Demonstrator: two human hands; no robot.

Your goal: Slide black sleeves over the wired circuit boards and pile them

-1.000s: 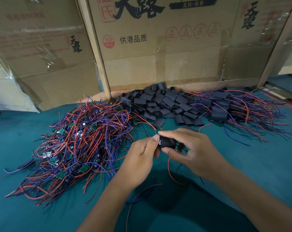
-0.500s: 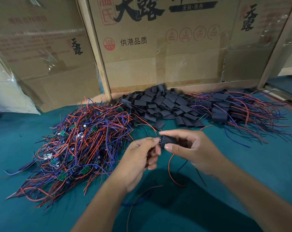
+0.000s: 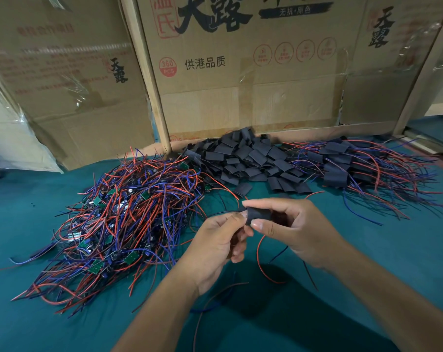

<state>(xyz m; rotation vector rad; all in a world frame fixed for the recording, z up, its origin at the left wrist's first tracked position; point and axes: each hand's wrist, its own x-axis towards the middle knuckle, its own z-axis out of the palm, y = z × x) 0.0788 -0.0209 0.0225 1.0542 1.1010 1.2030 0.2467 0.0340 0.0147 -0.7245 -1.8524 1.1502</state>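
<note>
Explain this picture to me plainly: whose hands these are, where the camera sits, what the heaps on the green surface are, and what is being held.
No machine here: a person works bare-handed, filmed by a camera worn on their head, looking down. The right hand pinches a black sleeve; the left hand touches its end, wires trailing below. On the green table lie three heaps: bare wired circuit boards to the left, empty black sleeves in the middle, sleeved boards to the right. Cardboard boxes stand behind.
</note>
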